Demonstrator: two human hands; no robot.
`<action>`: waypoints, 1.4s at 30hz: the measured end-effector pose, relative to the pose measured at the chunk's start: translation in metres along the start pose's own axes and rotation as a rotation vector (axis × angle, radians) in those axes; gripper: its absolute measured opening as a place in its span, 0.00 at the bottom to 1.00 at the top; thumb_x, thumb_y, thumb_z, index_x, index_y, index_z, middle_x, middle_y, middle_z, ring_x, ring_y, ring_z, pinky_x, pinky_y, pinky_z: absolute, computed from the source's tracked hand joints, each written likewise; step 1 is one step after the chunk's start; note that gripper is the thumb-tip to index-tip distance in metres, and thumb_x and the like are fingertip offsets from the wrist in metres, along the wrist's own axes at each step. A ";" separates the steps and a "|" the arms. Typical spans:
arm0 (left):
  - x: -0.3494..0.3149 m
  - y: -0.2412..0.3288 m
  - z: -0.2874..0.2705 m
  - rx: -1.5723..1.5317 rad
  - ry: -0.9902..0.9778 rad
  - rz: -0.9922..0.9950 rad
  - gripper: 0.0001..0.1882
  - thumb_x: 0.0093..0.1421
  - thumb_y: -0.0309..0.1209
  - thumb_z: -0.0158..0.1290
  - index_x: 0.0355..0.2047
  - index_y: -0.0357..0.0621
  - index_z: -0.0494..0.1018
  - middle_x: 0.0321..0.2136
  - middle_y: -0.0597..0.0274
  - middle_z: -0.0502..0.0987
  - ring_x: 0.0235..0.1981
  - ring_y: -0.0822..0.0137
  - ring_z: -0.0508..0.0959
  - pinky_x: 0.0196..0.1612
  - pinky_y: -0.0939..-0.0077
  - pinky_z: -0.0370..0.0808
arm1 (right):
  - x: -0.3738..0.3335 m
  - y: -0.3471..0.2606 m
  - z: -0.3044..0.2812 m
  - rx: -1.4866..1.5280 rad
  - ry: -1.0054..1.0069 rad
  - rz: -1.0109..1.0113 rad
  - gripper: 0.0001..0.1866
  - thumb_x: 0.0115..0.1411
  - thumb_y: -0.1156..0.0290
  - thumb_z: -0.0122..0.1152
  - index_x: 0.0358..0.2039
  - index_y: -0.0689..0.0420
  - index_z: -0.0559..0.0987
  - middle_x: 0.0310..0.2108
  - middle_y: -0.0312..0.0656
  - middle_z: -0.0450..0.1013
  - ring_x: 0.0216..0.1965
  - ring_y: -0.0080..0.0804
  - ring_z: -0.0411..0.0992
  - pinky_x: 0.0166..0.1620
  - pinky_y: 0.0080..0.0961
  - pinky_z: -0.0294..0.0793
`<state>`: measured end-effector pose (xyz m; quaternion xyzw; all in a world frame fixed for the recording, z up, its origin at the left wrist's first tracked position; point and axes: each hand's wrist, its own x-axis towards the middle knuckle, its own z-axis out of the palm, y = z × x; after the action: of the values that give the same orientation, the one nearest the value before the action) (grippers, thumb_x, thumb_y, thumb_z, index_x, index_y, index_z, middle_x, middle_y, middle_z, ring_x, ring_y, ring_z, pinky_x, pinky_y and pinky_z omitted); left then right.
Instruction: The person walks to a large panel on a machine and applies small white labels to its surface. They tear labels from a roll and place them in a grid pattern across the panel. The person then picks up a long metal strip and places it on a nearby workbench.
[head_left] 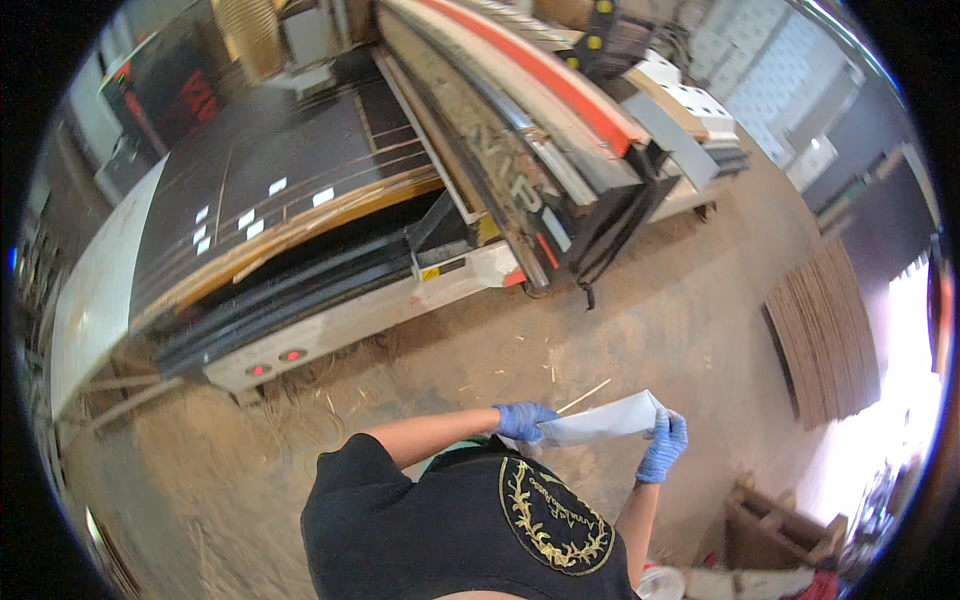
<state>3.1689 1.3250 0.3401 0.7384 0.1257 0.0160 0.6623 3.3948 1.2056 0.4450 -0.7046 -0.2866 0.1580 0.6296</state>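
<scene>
Both my hands wear blue gloves and stretch a flat white strip [600, 421], paper or thin plastic, in front of my body. My left hand [524, 420] is closed on the strip's left end. At the other end, my right hand [663, 449] pinches the upper right corner, where the sheet folds over. The strip hangs in the air above the dusty floor. I cannot make out any printing on it.
A large machine has a dark board [260, 170] on its bed, with several small white labels [255, 229] on it. Its red-striped gantry [590, 110] stands across the bed. Brown sheets [825, 335] are stacked at right. A wooden pallet [780, 530] lies at lower right.
</scene>
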 end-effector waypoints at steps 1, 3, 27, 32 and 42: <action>0.000 -0.017 0.001 -0.170 0.011 -0.003 0.25 0.47 0.29 0.48 0.48 0.45 0.65 0.39 0.54 0.74 0.39 0.63 0.74 0.44 0.71 0.69 | 0.011 0.008 0.006 -0.001 -0.020 0.033 0.05 0.54 0.72 0.56 0.26 0.60 0.73 0.19 0.32 0.66 0.20 0.16 0.62 0.20 0.14 0.63; -0.006 -0.039 -0.005 -0.104 0.132 0.020 0.24 0.48 0.30 0.49 0.49 0.43 0.65 0.40 0.54 0.73 0.40 0.66 0.73 0.45 0.73 0.68 | 0.037 0.030 0.022 -0.001 -0.062 0.093 0.06 0.54 0.70 0.56 0.25 0.59 0.73 0.17 0.31 0.65 0.17 0.15 0.60 0.17 0.14 0.60; -0.284 -0.174 -0.220 -0.564 1.320 0.166 0.25 0.49 0.32 0.53 0.48 0.41 0.62 0.40 0.63 0.71 0.41 0.69 0.71 0.44 0.74 0.69 | -0.036 0.062 0.493 -0.022 -0.827 0.005 0.07 0.53 0.74 0.57 0.33 0.61 0.76 0.29 0.33 0.71 0.30 0.17 0.66 0.35 0.16 0.68; -0.317 -0.188 -0.269 -0.655 1.334 0.217 0.25 0.48 0.24 0.50 0.49 0.39 0.61 0.40 0.62 0.70 0.40 0.70 0.70 0.44 0.74 0.69 | -0.021 0.070 0.556 0.047 -0.694 -0.036 0.09 0.52 0.75 0.58 0.35 0.62 0.74 0.31 0.35 0.71 0.31 0.18 0.67 0.37 0.17 0.69; -0.311 -0.226 -0.337 -0.628 1.414 0.231 0.27 0.49 0.30 0.54 0.48 0.38 0.61 0.39 0.61 0.70 0.41 0.69 0.70 0.44 0.74 0.69 | 0.110 0.092 0.703 -0.052 -0.403 -0.247 0.15 0.50 0.79 0.56 0.41 0.64 0.71 0.40 0.45 0.70 0.43 0.31 0.68 0.48 0.23 0.65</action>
<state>2.7662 1.6095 0.2036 0.3393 0.4299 0.5864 0.5969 3.0900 1.8280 0.2595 -0.6342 -0.4947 0.2098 0.5559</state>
